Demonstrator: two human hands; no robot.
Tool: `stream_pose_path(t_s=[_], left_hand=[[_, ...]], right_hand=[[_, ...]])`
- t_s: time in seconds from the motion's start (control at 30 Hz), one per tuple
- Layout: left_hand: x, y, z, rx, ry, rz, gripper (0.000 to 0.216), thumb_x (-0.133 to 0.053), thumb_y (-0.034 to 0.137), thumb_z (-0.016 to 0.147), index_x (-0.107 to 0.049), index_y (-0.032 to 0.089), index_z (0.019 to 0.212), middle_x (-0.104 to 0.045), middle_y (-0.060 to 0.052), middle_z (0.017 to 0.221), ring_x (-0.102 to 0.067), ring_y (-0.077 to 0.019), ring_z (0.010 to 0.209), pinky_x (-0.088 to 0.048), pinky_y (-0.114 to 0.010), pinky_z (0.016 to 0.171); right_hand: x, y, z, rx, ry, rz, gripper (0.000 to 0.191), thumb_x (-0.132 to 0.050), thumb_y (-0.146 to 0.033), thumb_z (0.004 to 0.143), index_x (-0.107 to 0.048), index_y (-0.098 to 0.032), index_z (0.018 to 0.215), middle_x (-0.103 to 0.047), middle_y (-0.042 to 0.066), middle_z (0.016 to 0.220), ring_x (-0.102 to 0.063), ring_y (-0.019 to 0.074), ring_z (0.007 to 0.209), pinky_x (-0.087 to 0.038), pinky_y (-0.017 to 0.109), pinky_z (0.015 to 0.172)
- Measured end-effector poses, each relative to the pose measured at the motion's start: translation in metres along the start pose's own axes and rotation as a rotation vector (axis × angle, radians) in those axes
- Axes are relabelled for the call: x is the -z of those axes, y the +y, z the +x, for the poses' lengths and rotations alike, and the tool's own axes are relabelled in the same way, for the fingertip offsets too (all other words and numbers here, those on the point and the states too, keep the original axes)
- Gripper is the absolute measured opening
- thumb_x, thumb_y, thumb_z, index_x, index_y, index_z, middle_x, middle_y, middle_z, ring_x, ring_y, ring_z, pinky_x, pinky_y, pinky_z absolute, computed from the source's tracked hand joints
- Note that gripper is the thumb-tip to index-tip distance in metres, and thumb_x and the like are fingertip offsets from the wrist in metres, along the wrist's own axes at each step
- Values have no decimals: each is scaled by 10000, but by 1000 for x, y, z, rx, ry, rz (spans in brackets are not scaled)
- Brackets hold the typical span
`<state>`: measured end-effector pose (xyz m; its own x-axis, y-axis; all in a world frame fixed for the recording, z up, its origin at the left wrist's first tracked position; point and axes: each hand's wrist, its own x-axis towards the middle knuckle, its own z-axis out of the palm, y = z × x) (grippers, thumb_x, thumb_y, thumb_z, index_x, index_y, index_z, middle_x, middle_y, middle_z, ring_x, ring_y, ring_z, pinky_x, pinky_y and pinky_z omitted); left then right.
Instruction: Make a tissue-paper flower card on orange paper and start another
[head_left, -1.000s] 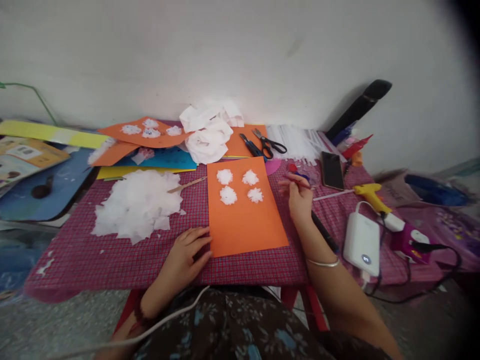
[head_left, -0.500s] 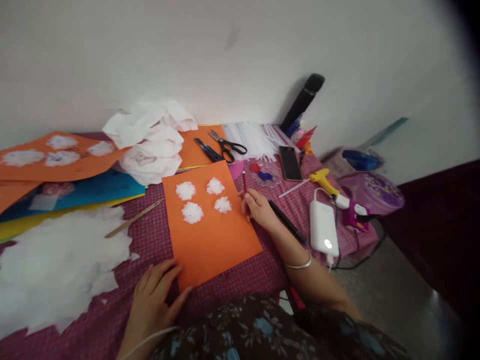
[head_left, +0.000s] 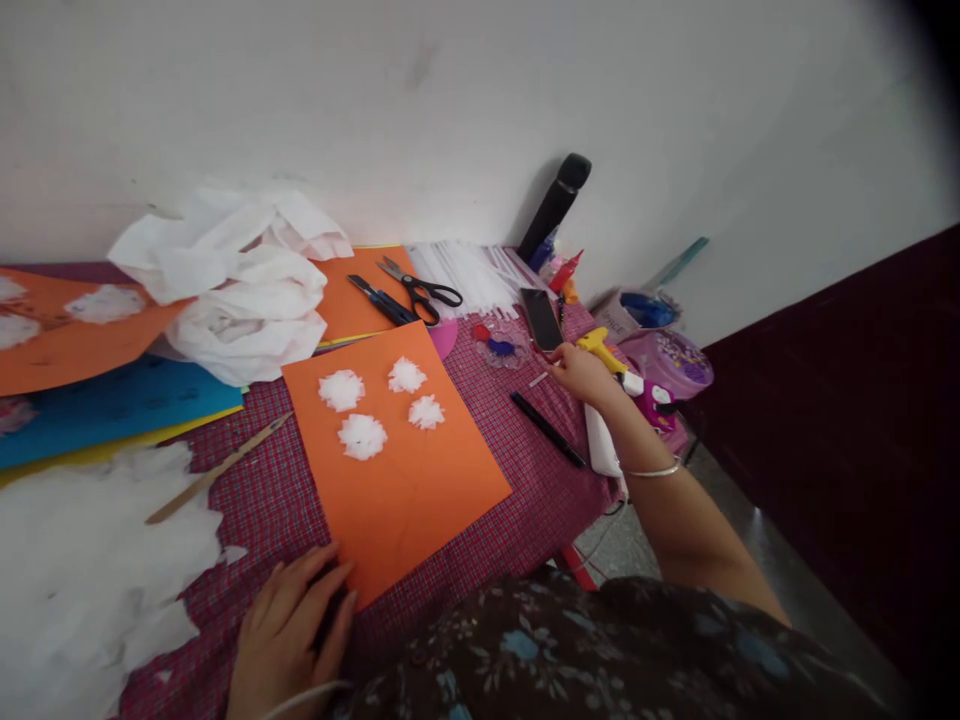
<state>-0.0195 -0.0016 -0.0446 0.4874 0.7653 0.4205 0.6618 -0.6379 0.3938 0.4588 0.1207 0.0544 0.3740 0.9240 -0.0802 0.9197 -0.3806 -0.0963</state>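
An orange sheet of paper (head_left: 420,500) lies on the checked cloth, bearing several white fluffy paper puffs (head_left: 362,437) in its upper half and faint thin lines below them. My left hand (head_left: 289,625) rests flat with fingers spread at the sheet's lower left edge. Off to the right, my right hand (head_left: 581,372) is closed beside the lower end of a dark phone (head_left: 541,318). A slim reddish pencil (head_left: 537,349) shows only in part at its fingertips. Close by are a white strip (head_left: 538,380) and a black marker (head_left: 547,430).
Scissors (head_left: 421,292) and a cutter (head_left: 381,300) lie behind the sheet. White strips (head_left: 469,278), a glue gun (head_left: 600,347) and a power bank (head_left: 602,445) are toward the right. White tissue (head_left: 82,570) and a wooden stick (head_left: 217,470) are at left.
My right hand has left the orange sheet and moved right, toward the phone and glue gun. My left hand stays at the sheet's lower left edge. The view has turned rightward.
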Motion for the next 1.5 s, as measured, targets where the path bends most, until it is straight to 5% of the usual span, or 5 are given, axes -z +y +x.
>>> stream_pose_path(t_s=[0.23, 0.53, 0.77, 0.93, 1.5], left_hand=[[-4, -4, -6, -24, 27, 17, 212, -537, 333, 961, -632, 226, 1117, -686, -97, 1181, -647, -261, 1070, -431, -472, 1043], [-1, -1, 1, 5, 26, -8, 193, -556, 337, 951, -666, 231, 1069, -697, -82, 1161, -672, -269, 1032, -467, -482, 995], [7, 5, 7, 22, -20, -28, 184, -548, 318, 961, -650, 209, 1068, -675, -114, 1157, -658, -287, 1023, -491, -498, 920], [5, 0, 5, 8, -9, -21, 215, -528, 379, 971, -655, 229, 1060, -681, -94, 1153, -668, -285, 992, -489, -490, 901], [9, 17, 5, 126, 70, -4, 201, -550, 384, 976, -682, 250, 1046, -717, -60, 1117, -692, -240, 1005, -510, -454, 969]], right_hand=[[-9, 4, -2, -21, -79, -118, 217, -539, -257, 915, -649, -159, 1074, -756, 152, 1061, -714, 269, 979, -487, 311, 798], [6, -20, 62, 64, 44, -41, 347, -549, -312, 920, -612, -152, 1221, -721, 159, 1176, -677, 282, 1070, -495, 350, 890], [53, 55, 64, 30, 407, 101, 357, -482, -272, 909, -665, -135, 1184, -732, 157, 1090, -663, 286, 975, -498, 383, 864], [51, 93, 50, -21, 295, 34, 339, -490, -248, 880, -724, -130, 1096, -757, 142, 1043, -669, 256, 936, -492, 329, 826], [6, 66, 140, -111, 67, -69, 356, -502, -292, 948, -744, -46, 1036, -729, 276, 957, -695, 279, 857, -430, 323, 697]])
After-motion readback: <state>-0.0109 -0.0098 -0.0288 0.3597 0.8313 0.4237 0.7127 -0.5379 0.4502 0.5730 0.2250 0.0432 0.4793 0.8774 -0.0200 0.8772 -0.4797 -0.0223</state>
